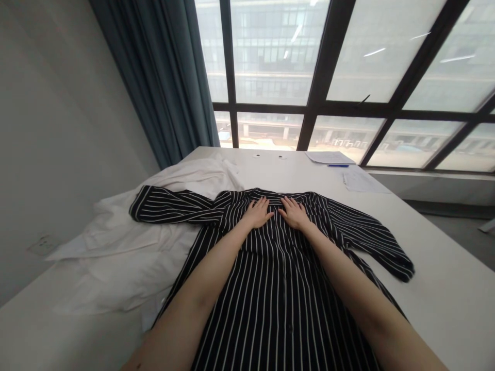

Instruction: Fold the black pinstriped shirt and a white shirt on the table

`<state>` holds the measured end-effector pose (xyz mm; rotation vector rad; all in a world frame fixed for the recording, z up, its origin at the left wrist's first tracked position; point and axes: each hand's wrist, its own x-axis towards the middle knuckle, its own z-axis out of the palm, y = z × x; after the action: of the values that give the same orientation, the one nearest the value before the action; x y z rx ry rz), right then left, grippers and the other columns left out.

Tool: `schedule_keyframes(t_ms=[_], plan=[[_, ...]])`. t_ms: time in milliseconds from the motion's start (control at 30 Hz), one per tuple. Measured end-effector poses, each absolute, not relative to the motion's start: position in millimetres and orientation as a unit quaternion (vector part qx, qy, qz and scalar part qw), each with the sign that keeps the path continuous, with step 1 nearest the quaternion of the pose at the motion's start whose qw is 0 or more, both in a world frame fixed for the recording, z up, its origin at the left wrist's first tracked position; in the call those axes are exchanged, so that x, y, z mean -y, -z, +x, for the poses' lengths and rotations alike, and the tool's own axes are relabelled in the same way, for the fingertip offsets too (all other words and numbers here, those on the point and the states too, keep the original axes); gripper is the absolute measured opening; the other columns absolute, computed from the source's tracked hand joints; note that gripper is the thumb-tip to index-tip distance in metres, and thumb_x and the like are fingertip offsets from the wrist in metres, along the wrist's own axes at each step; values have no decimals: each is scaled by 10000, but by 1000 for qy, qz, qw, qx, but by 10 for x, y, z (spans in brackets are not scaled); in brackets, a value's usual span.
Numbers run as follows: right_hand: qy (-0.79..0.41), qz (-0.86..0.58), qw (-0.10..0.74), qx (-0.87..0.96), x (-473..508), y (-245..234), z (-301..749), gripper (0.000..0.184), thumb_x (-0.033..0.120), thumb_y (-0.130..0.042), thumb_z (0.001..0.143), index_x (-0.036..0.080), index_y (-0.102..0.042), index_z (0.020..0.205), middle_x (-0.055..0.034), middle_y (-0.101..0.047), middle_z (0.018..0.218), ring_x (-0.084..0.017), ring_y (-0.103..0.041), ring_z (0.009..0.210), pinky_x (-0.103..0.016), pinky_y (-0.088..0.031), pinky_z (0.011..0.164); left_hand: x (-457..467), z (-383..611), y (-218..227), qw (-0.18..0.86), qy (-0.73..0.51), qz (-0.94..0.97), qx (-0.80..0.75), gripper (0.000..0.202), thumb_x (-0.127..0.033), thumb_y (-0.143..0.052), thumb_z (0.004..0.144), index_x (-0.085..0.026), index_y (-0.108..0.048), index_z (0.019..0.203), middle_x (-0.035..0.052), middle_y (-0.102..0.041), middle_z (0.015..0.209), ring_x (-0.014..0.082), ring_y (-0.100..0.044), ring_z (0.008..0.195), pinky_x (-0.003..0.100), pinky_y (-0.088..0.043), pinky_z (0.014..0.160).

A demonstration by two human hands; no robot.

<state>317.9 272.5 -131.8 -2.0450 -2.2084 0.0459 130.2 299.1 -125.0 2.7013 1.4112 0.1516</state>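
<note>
A black shirt with white stripes (266,288) lies spread on the white table, its collar end away from me and its body running toward me. Its left sleeve (174,206) stretches out over white cloth, and the right sleeve (371,232) slants down across the tabletop. My left hand (258,212) rests flat on the upper part of the shirt, left of its middle, fingers apart. Just to the right, my right hand (294,212) lies flat on the fabric, fingers stretched toward the collar. Both palms face down on the cloth. The shirt's lower end runs out of view.
Crumpled white cloth (127,257) covers the table's left side. Papers (328,157) and a blue pen (338,165) lie at the far right, with another sheet (363,182) nearer. A blue curtain (166,77) and large windows stand behind the white table (436,288).
</note>
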Motion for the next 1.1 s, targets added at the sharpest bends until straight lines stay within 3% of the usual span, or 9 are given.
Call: schedule_keyframes(t_ms=[267,467,633,767,900,1000,1100], plan=[[39,-684,118,719,-2573,1222,3087,511,309,-270,995,175,-380,1477,-75,-312,1578,-212,-200,1462,-438,-155,1166,-3060,1314,1280,42,-56,883,-465,638,-507,-261,999,-138,-257,1521,160,-217,1585,259,-167,1482,501,-175,1181],[16,-695,94,712,-2451,1296,3081,542,436,-280,997,208,-388,1477,-73,-325,1571,-275,-241,1448,-527,-225,1125,-3121,1327,1269,42,-53,883,-465,642,-514,-291,991,-132,-293,1506,146,-232,1584,249,-190,1478,475,-195,1178],[2,-702,79,708,-2518,1322,3113,576,473,-239,1001,219,-326,1510,-68,-271,1593,-259,-201,1466,-519,-205,1136,-3092,1280,1146,8,-97,879,-467,499,-387,-351,992,-191,-420,1446,98,-370,1542,229,-305,1437,416,-227,1169],[-1,-703,77,707,-2527,1320,3119,576,481,-214,1004,236,-323,1513,-60,-263,1597,-247,-189,1469,-505,-190,1140,-3131,957,869,-33,-153,835,-528,455,-199,-272,986,-174,-466,1397,132,-501,1429,241,-421,1338,404,-292,1111],[-5,-703,78,707,-2505,1309,3116,576,475,-222,1004,223,-325,1512,-65,-264,1596,-248,-185,1470,-497,-185,1142,-3263,495,638,-35,-151,775,-613,359,-325,-403,961,-133,-620,1172,200,-611,1228,353,-478,1232,497,-355,1014],[-7,-703,79,707,-2495,1296,3110,571,465,-229,1004,218,-332,1509,-65,-268,1594,-250,-196,1467,-494,-189,1142,-3346,267,569,7,-120,773,-622,258,-414,-563,886,-187,-668,947,124,-698,1031,316,-583,1082,417,-425,935],[-7,-703,81,706,-2492,1285,3108,574,466,-225,1004,214,-333,1508,-60,-269,1594,-247,-198,1467,-491,-193,1142,-3408,198,509,38,-125,775,-618,252,-372,-483,938,-184,-624,1029,103,-702,1038,258,-632,985,336,-461,854]])
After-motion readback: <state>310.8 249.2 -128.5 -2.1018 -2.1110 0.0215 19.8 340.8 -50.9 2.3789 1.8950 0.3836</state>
